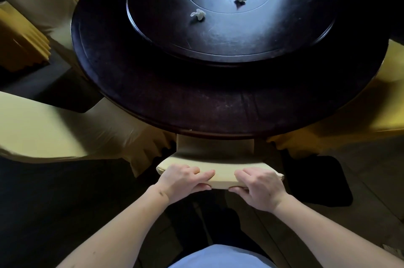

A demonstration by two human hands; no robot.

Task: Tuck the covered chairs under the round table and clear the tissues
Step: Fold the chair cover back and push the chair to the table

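I'm gripping the covered chair's [215, 154] top rail, left hand [182, 181] and right hand [259, 189] fingers wrapped round it; seat already going under the bench [153, 97]. Pushing straight, evenly. Three tissues [198, 14] waiting on the turntable [229, 33].

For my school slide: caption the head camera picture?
Both hands grip a covered chair at the round table.

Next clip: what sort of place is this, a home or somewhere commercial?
Probably a restaurant or banquet room. A large dark round table carries a built-in turntable, and several chairs around it wear matching cream fabric covers. Crumpled tissues lie on the turntable.
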